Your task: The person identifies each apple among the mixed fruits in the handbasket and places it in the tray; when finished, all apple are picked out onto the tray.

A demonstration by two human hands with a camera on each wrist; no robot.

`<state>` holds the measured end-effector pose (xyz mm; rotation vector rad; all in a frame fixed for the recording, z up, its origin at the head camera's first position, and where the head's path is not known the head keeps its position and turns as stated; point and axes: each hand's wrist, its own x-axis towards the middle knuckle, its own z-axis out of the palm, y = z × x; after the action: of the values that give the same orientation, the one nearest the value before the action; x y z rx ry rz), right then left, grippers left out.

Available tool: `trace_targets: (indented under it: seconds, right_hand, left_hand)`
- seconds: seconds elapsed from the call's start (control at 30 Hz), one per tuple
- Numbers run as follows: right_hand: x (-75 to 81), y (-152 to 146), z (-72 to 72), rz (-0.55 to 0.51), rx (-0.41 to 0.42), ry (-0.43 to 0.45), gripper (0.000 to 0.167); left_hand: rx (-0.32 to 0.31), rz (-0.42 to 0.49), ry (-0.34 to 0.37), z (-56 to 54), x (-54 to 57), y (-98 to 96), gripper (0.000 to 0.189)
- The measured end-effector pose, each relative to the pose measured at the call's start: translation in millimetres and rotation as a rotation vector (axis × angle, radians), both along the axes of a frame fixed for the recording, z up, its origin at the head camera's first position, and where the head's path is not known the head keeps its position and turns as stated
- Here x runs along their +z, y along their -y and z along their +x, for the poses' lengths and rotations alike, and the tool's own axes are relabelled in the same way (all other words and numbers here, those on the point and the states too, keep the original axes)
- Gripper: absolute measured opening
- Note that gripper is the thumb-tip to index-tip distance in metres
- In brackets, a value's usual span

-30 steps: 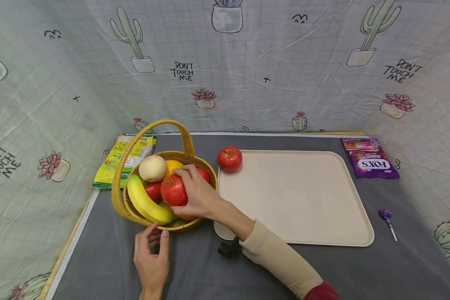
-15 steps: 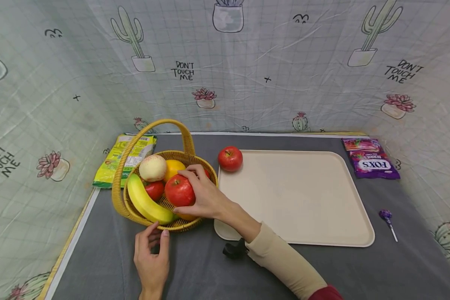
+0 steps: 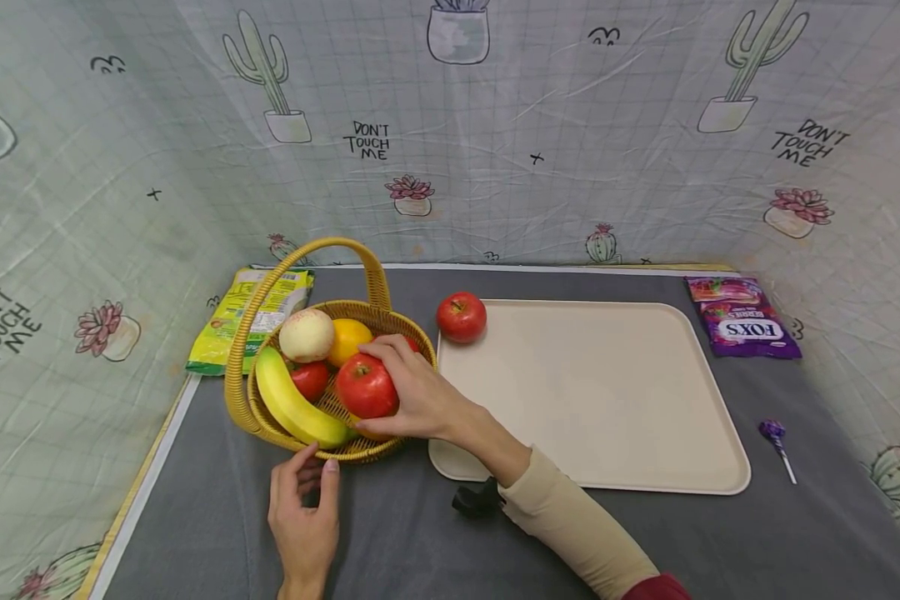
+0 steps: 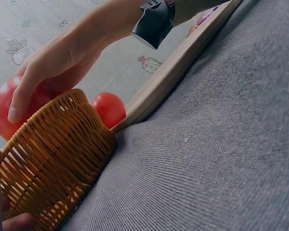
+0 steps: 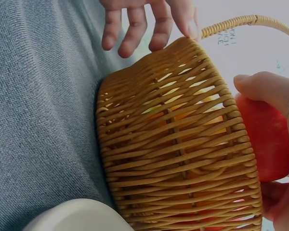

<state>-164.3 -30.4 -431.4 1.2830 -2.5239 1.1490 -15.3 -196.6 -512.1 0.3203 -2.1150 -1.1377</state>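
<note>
My right hand [image 3: 412, 392] grips a red apple [image 3: 365, 386] just above the right side of a woven yellow basket [image 3: 266, 421]; the same apple [image 5: 267, 144] shows in the right wrist view. The basket [image 5: 178, 159] also holds a banana [image 3: 292, 404], a pale peach [image 3: 306, 335], an orange [image 3: 347, 338] and another red fruit [image 3: 310, 379]. My left hand [image 3: 303, 508] rests on the grey cloth at the basket's near rim, thumb and fingertips [image 5: 135, 36] touching it, holding nothing. A second red apple [image 3: 461, 317] sits at the far left corner of a beige tray [image 3: 607, 400].
A yellow-green snack bag [image 3: 251, 317] lies behind the basket. A purple FOXS candy bag [image 3: 742, 321] and a purple lollipop [image 3: 774, 435] lie to the right of the tray. Cactus-print cloth walls enclose the grey table [image 3: 420, 542] on three sides.
My right hand has lifted the red apple a little and carried it to the right, towards the basket's right rim. The left hand has stayed in place.
</note>
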Motion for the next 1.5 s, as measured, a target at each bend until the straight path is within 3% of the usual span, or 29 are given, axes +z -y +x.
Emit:
trace_targets:
  seconds: [0.3,0.6,0.93,1.5]
  right_hand:
    - [2.9,-5.5,-0.9,0.017,0.017,0.008,0.086]
    - [6.7,-8.7,0.0,0.049,0.009,0.079,0.081]
    - [10.5,-10.8,1.8,0.108,-0.021,0.087,0.076]
    - [15.9,-9.4,0.8,0.118,0.021,0.122,0.081]
  left_hand:
    - [-0.007,0.004,-0.003,-0.5,-0.5,-1.4,0.033]
    - [-0.033,0.058,0.019,0.2,1.8,-1.9,0.033]
    - [-0.020,0.036,0.024,0.3,2.8,-3.6,0.032]
    - [0.001,0.010,0.006,-0.6,2.5,-1.0,0.031]
